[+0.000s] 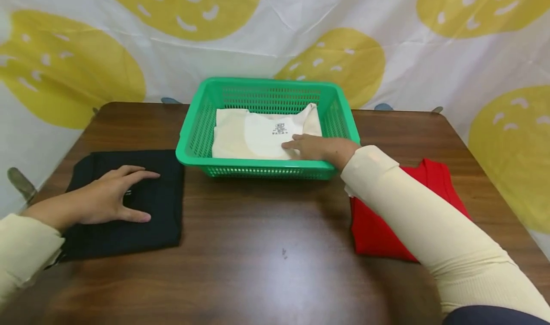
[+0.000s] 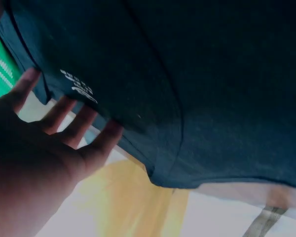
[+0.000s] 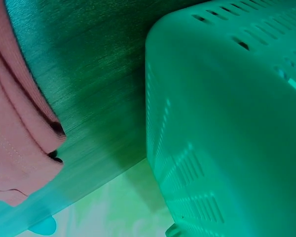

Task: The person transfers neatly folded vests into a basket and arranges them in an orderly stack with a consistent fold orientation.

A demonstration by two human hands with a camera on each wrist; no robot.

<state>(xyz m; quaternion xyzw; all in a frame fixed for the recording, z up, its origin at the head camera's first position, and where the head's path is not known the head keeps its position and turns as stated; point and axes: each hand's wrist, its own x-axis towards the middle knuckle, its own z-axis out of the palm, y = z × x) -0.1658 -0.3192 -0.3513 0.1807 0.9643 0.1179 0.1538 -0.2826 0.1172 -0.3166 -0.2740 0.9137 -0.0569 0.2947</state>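
Cream sleeves (image 1: pixel 412 220) reach to both wrists; the left hand (image 1: pixel 112 197), thumb and fingers spread wide, lies over a folded black shirt (image 1: pixel 159 232), whether touching it I cannot tell. The right hand (image 1: pixel 318 147), fingers extended and loose, reaches onto a folded cream shirt (image 1: pixel 232 133) inside a green plastic basket (image 1: pixel 266 163). Beyond the right forearm, partly covered, lies a folded red garment (image 1: pixel 436 182). Brown wood-grain table (image 1: pixel 258 258) bears everything, before a yellow-patterned white cloth (image 1: pixel 240 57).
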